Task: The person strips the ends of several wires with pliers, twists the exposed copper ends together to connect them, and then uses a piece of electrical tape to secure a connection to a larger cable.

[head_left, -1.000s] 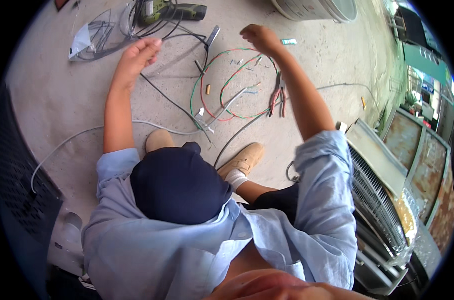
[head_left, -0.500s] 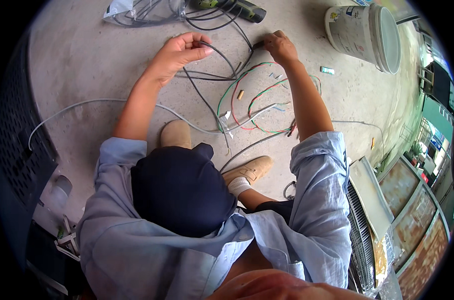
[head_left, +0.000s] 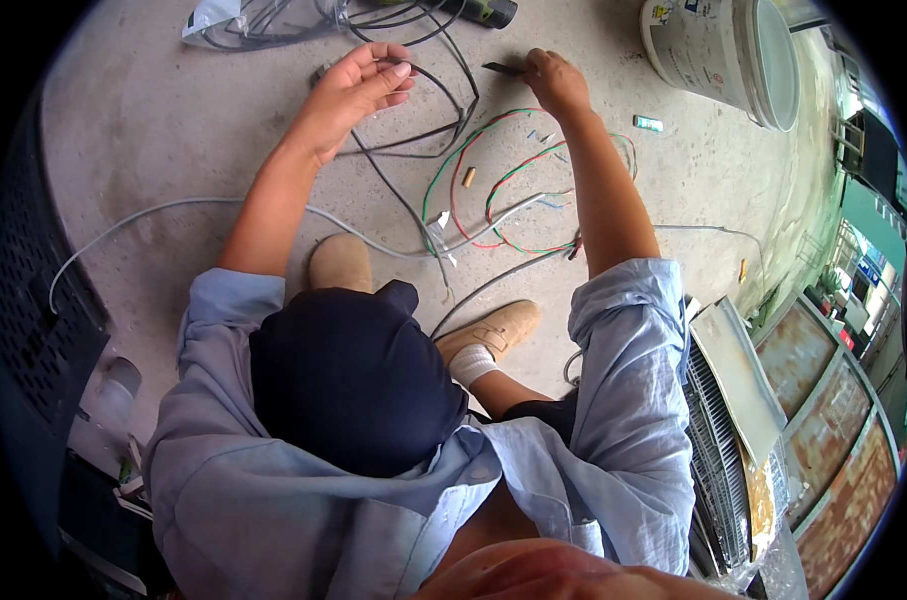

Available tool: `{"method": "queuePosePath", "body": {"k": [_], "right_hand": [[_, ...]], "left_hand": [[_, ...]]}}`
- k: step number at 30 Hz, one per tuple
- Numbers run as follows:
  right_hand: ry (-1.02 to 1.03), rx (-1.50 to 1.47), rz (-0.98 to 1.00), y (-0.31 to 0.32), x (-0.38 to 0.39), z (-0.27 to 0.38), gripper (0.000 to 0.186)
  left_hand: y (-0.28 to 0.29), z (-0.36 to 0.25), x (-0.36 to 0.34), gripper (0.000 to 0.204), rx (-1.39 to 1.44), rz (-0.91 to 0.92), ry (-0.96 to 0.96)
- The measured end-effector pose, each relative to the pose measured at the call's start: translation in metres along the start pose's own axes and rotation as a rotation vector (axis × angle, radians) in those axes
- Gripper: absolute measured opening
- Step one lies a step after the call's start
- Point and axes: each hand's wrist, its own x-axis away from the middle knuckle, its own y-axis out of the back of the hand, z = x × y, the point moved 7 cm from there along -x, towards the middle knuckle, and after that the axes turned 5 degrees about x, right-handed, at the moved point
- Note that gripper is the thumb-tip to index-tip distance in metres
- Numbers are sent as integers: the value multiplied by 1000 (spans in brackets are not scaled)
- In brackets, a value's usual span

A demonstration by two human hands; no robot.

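My left hand [head_left: 359, 95] pinches a black cable [head_left: 439, 88] between thumb and fingers, the other fingers partly spread. The cable loops on to the right and down over the concrete floor. A short way to the right, my right hand [head_left: 559, 82] is closed on a dark narrow piece [head_left: 504, 69] whose flat end sticks out to the left; its kind cannot be made out. Between the cable and this piece there is a gap. Below my hands lie red and green wires [head_left: 461, 150] in loose loops and a grey cable [head_left: 519, 212] with stripped ends.
A clear plastic bag [head_left: 264, 30] with coiled cable lies at the far left, beside a green and black tool [head_left: 489, 12]. At the far right a white bucket [head_left: 709, 55] lies on its side. A small brass-coloured cylinder [head_left: 470, 177] and a small green-white packet [head_left: 648, 123] are on the floor.
My right hand has drawn away from the cable, and the dark piece in it now shows more fully. My left hand still holds the cable. The whole view has shifted slightly.
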Motion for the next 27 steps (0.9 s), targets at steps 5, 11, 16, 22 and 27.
{"method": "queuePosePath", "body": {"k": [5,11,16,22,27], "right_hand": [[-234,-327,-15,1,42,-1,23],[-423,-1487,-234,50,107,34,27],[-354,-1833,-361,105,146,56,32],[-295,-2203,-316,125,159,69,45],[-395,-1878,-277,134,158,78,33]], "left_hand": [[-7,-9,3,28,-59,9,-46],[-33,-21,8,27,-128,41,-182],[-56,-33,12,21,-141,85,-238],[-58,-24,12,15,-90,67,-110],[-53,-18,11,17,-167,23,-89]]}}
